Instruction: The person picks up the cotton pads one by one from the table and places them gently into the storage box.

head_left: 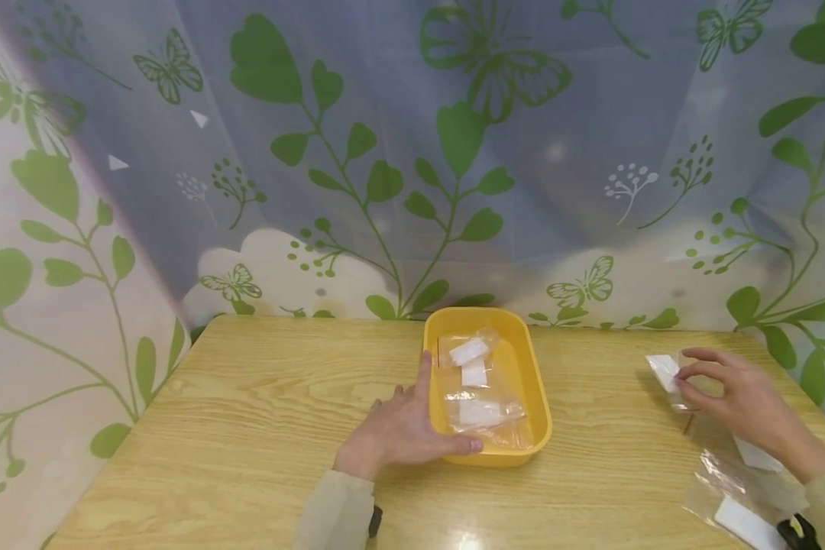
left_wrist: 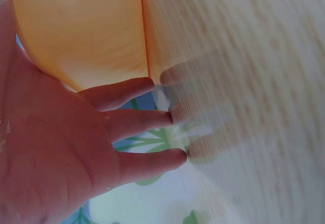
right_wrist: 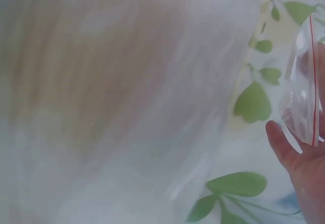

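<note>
My left hand (head_left: 404, 429) lies against the near left corner of a yellow plastic tray (head_left: 540, 405). Its thumb crosses the near rim and the index finger runs along the left side. In the left wrist view, the other fingers (left_wrist: 147, 163) stretch straight down beside the tray wall, tips at the tabletop. Over at the right, my right hand (head_left: 736, 393) pinches a small clear zip bag (head_left: 662, 372) with a white piece inside, held above the table. A red seal line shows on that zip bag (right_wrist: 311, 82) in the right wrist view.
Several clear bags with white pieces (head_left: 480, 412) lie in the tray. More such bags (head_left: 745, 519) are on the wood-grain table (head_left: 261, 435) at the near right, partly under the right forearm. A leaf-patterned curtain (head_left: 385, 191) hangs behind the table's far edge.
</note>
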The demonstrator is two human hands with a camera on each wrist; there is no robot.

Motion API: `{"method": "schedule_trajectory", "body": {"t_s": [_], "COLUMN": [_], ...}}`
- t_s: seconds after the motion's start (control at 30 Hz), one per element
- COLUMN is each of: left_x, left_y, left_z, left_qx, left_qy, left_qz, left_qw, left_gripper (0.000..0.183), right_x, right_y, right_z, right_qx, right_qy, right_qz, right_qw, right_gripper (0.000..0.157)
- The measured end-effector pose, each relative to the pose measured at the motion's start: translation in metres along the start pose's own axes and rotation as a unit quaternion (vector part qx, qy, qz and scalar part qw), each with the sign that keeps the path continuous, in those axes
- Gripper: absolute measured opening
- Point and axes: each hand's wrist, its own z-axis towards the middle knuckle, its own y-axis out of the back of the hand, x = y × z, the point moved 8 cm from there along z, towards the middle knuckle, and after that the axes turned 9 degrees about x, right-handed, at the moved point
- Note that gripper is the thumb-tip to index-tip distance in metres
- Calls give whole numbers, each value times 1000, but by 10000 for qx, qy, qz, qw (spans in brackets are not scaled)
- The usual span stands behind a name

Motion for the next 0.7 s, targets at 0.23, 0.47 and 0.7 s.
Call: {"method": "schedule_trajectory", "body": {"t_s": [0.23, 0.47, 0.7], "left_x": [0, 0, 0], "left_y": [0, 0, 0], "left_z": [1, 0, 0], "left_qx": [7, 7, -11], "left_qy": [22, 52, 45], "left_qz": [34, 115, 113], "left_qw": [10000, 9999, 9999], "left_gripper": [138, 138, 138], "right_x": [25, 46, 64], "right_y": [5, 12, 16], "right_z": [5, 7, 8], "right_qx": [-343, -624, -833], "right_qy": [557, 974, 1249], "right_qz": [32, 171, 320], "right_qw": [9979, 9931, 9881], "right_gripper": [34, 34, 59]}}
